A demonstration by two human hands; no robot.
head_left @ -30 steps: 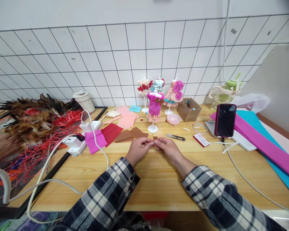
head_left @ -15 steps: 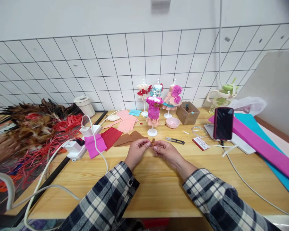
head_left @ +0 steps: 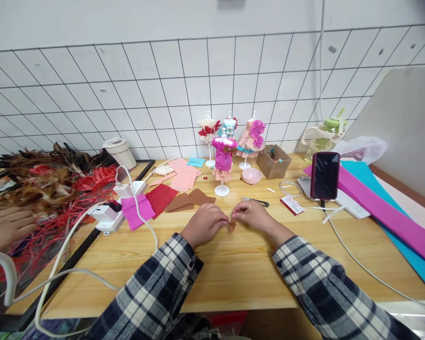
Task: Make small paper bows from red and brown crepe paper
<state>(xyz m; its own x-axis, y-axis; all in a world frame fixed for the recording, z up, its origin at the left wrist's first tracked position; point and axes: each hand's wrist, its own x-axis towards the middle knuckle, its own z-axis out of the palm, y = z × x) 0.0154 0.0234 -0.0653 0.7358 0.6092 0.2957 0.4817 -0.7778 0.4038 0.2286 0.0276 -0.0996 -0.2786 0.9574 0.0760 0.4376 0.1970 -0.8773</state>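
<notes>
Between my fingertips is a small piece of brown crepe paper (head_left: pixel 232 226), its lower end fanned out below the pinch. My left hand (head_left: pixel 206 224) grips it from the left with thumb and forefinger. From the other side my right hand (head_left: pixel 252 216) pinches its top. Flat brown paper pieces (head_left: pixel 186 200) lie just beyond my left hand. A small dress form (head_left: pixel 222 163) in a magenta and peach paper dress stands behind my hands. Thread snips (head_left: pixel 260 202) rest behind my right hand, partly covered by it.
Red paper (head_left: pixel 161 198), magenta paper (head_left: pixel 137 211) and a power strip (head_left: pixel 109 219) with white cables lie left. Other dress forms (head_left: pixel 251 137), a pink bowl (head_left: pixel 252 176) and a cardboard box (head_left: pixel 274 163) stand behind. A phone (head_left: pixel 325 175) stands right. Another person's hand (head_left: pixel 9 228) is among feathers.
The brown paper has turned, its fanned end now pointing down toward me. My right hand has moved to its top. The view has shifted slightly, and the other person's hand reaches further in.
</notes>
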